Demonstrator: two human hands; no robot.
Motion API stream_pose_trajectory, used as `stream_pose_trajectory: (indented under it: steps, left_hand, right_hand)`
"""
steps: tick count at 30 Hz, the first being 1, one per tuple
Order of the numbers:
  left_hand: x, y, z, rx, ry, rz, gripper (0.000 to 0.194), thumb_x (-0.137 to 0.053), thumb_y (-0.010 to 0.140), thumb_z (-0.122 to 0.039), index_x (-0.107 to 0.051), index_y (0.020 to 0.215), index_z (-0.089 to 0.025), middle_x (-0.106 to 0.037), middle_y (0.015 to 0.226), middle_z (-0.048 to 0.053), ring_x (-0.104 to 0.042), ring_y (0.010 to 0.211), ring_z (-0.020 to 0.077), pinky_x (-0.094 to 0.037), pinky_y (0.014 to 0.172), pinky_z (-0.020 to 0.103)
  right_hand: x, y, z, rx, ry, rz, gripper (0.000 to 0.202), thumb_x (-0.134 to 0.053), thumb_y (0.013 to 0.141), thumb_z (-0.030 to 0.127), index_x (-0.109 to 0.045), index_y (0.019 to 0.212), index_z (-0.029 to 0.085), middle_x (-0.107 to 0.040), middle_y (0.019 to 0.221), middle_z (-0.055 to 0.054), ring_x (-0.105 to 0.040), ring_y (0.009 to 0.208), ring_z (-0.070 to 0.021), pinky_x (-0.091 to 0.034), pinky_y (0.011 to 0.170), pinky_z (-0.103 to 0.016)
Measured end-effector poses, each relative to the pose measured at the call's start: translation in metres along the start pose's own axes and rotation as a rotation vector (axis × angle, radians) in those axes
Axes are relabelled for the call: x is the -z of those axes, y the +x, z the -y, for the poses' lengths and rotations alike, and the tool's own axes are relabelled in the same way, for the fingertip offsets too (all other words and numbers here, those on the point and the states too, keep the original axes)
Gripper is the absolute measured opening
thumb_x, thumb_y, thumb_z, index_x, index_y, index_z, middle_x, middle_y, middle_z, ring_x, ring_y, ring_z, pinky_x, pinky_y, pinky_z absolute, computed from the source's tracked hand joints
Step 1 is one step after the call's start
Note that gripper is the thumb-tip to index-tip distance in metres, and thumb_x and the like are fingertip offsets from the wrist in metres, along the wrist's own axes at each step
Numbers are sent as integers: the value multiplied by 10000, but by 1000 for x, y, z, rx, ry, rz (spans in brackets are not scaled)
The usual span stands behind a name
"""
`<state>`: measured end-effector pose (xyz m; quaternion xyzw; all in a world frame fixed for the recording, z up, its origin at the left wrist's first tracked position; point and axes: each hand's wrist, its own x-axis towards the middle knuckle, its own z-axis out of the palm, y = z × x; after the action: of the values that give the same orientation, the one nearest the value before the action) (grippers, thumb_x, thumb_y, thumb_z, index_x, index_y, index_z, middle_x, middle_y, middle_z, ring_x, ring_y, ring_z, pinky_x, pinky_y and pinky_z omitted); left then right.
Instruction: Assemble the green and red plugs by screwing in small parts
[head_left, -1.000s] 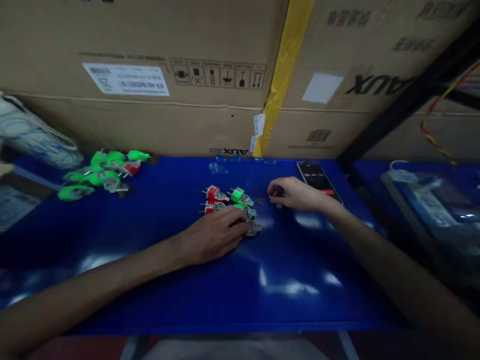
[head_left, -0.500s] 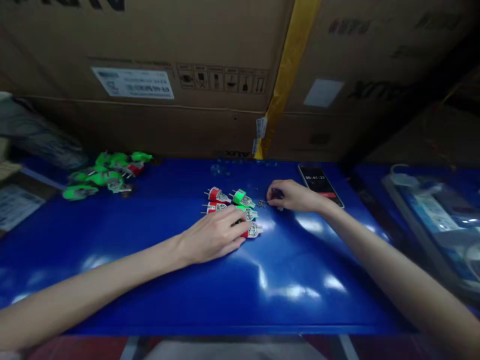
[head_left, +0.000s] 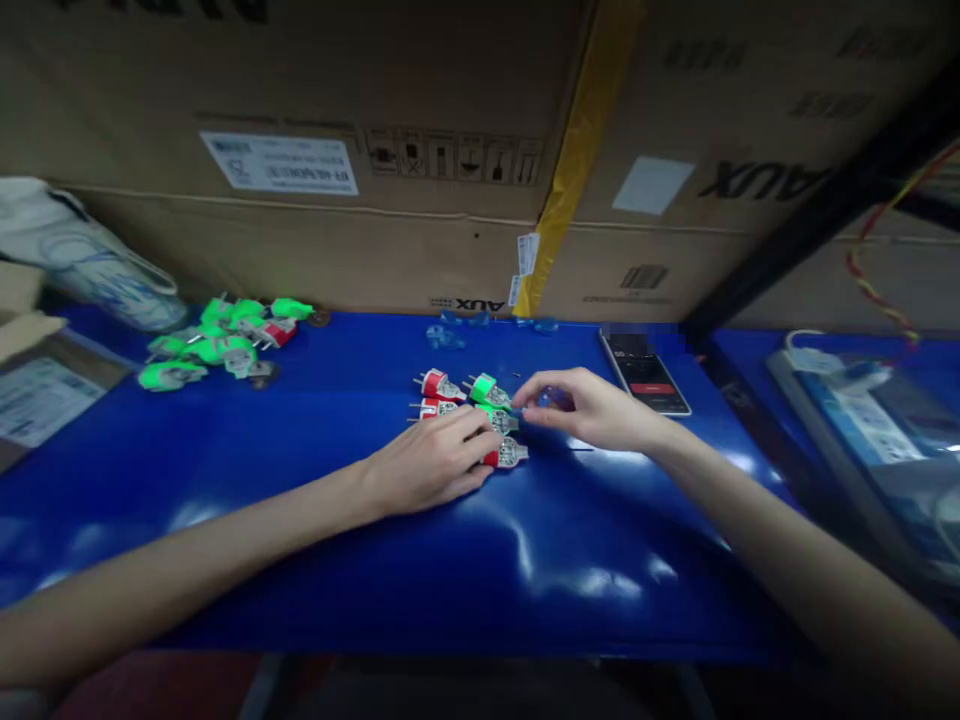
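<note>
My left hand [head_left: 442, 460] lies over a group of opened power plugs, its fingers closed around the front red plug [head_left: 511, 455]. A green plug [head_left: 501, 420] sits just behind it, partly hidden by my fingers. Farther back are another green plug [head_left: 487, 392] and two red plugs, one [head_left: 441, 385] behind the other [head_left: 436, 409]. All have pins toward the left and show their inner parts. My right hand [head_left: 574, 408] is beside the green plugs, thumb and forefinger brought together at their right ends. Whatever is between those fingertips is too small to make out.
More green and red plug parts [head_left: 225, 345] lie at the back left. Clear bluish pieces [head_left: 446, 337] sit by the cardboard box [head_left: 360, 250]. A phone [head_left: 649, 375] lies to the right, near a black shelf post [head_left: 750, 260]. A bottle [head_left: 112, 265] stands at far left.
My right hand has moved left from beside the small screws to the right ends of the green plugs. The screw pile is now hidden. My left hand stays on the plugs.
</note>
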<state>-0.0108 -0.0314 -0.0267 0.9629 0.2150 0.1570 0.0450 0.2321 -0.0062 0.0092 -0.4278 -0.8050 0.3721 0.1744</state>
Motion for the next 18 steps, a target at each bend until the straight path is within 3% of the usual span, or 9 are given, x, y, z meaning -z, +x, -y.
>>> stream_pose_trajectory:
  steps: [8,12,18]
  left_hand:
    - [-1,-3,-2,18,4,-22,198,-477,983,-234,-598,1107,-140,-613,1026,90,-592,941,194,-519,845,309]
    - [-2,-3,-1,26,-8,-26,203,-481,986,-243,-605,1113,-146,-620,1019,84,-599,929,191,-509,835,293]
    - [-3,-3,0,9,-23,-31,209,-496,981,-239,-609,1122,-134,-615,1026,91,-596,929,198,-504,824,300]
  right_hand:
    - [-31,-11,3,-82,134,-43,126,-658,815,268,-687,815,146,-684,743,-9,-527,620,-102,-389,597,-230]
    - [-36,-11,0,-78,121,-73,137,-684,803,285,-679,784,150,-665,682,11,-550,627,-108,-391,609,-227]
    - [-38,-10,-1,-44,30,-77,118,-687,820,269,-707,805,154,-719,787,-22,-626,748,-151,-421,706,-258]
